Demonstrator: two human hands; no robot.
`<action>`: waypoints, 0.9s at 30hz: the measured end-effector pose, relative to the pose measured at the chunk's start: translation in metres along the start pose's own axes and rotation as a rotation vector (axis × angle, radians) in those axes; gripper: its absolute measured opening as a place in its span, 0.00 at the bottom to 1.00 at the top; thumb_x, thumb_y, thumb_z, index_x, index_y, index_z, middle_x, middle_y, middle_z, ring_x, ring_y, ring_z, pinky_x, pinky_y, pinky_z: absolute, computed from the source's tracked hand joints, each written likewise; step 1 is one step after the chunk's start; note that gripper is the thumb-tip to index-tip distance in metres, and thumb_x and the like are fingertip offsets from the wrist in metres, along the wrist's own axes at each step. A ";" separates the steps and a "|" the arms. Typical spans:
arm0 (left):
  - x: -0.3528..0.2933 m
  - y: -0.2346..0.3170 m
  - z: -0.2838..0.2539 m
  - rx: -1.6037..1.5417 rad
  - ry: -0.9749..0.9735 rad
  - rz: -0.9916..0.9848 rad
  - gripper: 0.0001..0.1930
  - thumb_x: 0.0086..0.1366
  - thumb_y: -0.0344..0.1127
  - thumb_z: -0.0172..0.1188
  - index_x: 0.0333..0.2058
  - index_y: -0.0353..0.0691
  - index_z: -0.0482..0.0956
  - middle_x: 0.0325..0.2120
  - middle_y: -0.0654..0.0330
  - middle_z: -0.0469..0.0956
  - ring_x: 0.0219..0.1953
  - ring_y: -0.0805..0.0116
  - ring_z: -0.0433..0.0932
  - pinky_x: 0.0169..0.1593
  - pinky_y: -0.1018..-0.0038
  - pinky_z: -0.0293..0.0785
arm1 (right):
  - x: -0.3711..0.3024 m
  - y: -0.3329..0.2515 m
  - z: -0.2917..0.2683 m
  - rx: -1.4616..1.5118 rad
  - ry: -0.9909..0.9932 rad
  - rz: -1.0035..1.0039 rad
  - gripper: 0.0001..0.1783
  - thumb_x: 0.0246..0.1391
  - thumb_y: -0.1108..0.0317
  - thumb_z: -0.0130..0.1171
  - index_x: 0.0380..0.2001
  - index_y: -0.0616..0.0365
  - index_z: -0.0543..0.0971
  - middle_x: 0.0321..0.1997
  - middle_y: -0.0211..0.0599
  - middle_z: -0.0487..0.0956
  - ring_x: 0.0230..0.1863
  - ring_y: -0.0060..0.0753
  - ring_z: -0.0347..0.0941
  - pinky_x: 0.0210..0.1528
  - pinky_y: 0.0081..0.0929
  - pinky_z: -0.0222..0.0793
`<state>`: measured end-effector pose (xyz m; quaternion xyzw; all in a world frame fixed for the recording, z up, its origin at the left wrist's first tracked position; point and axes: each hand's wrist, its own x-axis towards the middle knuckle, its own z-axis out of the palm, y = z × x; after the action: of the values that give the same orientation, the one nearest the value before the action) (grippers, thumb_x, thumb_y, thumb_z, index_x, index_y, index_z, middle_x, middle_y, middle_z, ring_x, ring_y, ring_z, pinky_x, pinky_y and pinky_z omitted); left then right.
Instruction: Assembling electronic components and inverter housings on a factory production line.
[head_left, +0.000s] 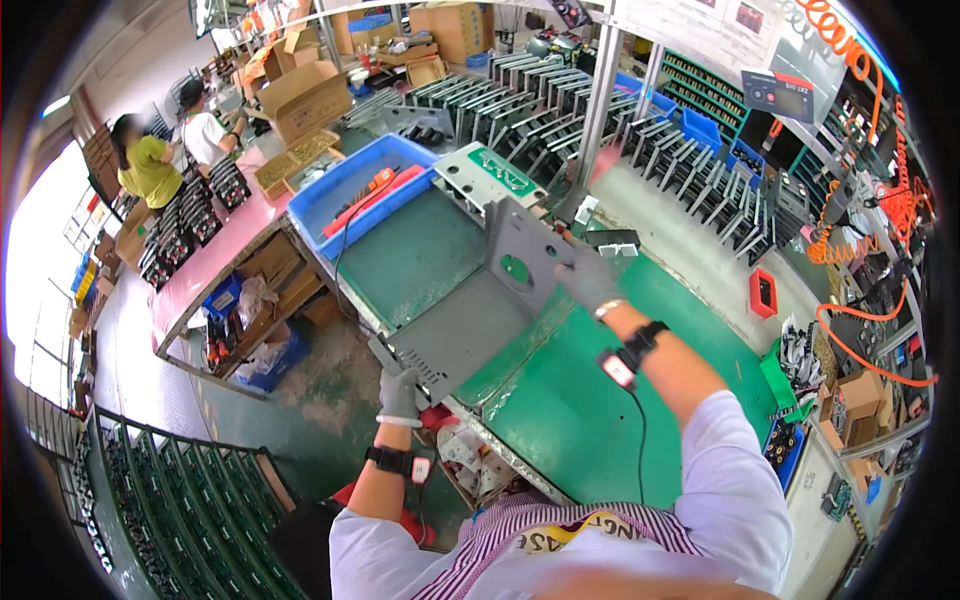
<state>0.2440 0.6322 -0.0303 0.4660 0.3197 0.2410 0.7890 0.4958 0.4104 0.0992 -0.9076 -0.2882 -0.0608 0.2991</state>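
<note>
I am gripping a grey bent sheet-metal chassis (470, 310) with both gloved hands: my left hand (398, 392) is closing on its near vented edge, my right hand (588, 280) is clasping the upright panel's far edge. The chassis is resting on the green bench (590, 420) between my fingers. Judging by its bare inside, fitting appears not yet begun; a second grey chassis (490, 175) is lying beyond my right fingers.

Both hands wear grey knit gloves: left hand (399, 392), right hand (590, 282). Each wrist carries a black strap with a small device showing red; a thin black cable runs from the right unit. White short sleeves. Striped purple-and-white apron over the chest, yellow patch visible.
</note>
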 end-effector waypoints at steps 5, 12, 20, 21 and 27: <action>0.062 -0.019 -0.012 -0.025 0.038 -0.258 0.11 0.45 0.29 0.52 0.31 0.37 0.71 0.24 0.60 0.72 0.26 0.66 0.72 0.28 0.72 0.70 | 0.029 -0.007 0.031 0.052 -0.011 0.108 0.18 0.42 0.58 0.48 0.39 0.42 0.75 0.33 0.44 0.75 0.33 0.47 0.71 0.36 0.38 0.68; -0.017 0.019 0.030 1.017 -0.338 0.368 0.15 0.42 0.42 0.56 0.25 0.37 0.71 0.23 0.52 0.72 0.29 0.53 0.71 0.35 0.67 0.69 | -0.092 0.020 -0.024 0.049 -0.217 0.216 0.16 0.48 0.56 0.45 0.35 0.53 0.73 0.30 0.45 0.74 0.31 0.45 0.71 0.31 0.39 0.67; -0.180 0.031 0.160 0.373 -0.668 -0.375 0.15 0.48 0.37 0.51 0.34 0.34 0.69 0.29 0.55 0.72 0.32 0.59 0.72 0.38 0.67 0.69 | -0.323 0.083 -0.169 0.093 -0.102 0.404 0.21 0.45 0.61 0.47 0.44 0.52 0.71 0.35 0.39 0.73 0.32 0.40 0.71 0.34 0.35 0.67; -0.203 0.028 0.172 0.389 -0.722 -0.417 0.16 0.49 0.37 0.50 0.35 0.34 0.69 0.30 0.56 0.72 0.33 0.60 0.72 0.38 0.67 0.69 | -0.354 0.091 -0.192 0.188 -0.098 0.504 0.20 0.44 0.61 0.47 0.43 0.52 0.72 0.36 0.39 0.73 0.32 0.39 0.71 0.36 0.34 0.66; -0.345 -0.068 0.259 0.534 -1.163 -0.811 0.20 0.51 0.32 0.50 0.44 0.32 0.64 0.37 0.56 0.71 0.38 0.64 0.71 0.44 0.69 0.69 | -0.562 0.172 -0.334 0.087 0.382 0.705 0.19 0.40 0.63 0.52 0.40 0.53 0.73 0.33 0.41 0.75 0.34 0.39 0.71 0.37 0.32 0.67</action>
<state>0.2039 0.2177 0.0996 0.5394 0.0460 -0.4382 0.7176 0.1480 -0.1688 0.1250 -0.9098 0.0993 -0.1096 0.3878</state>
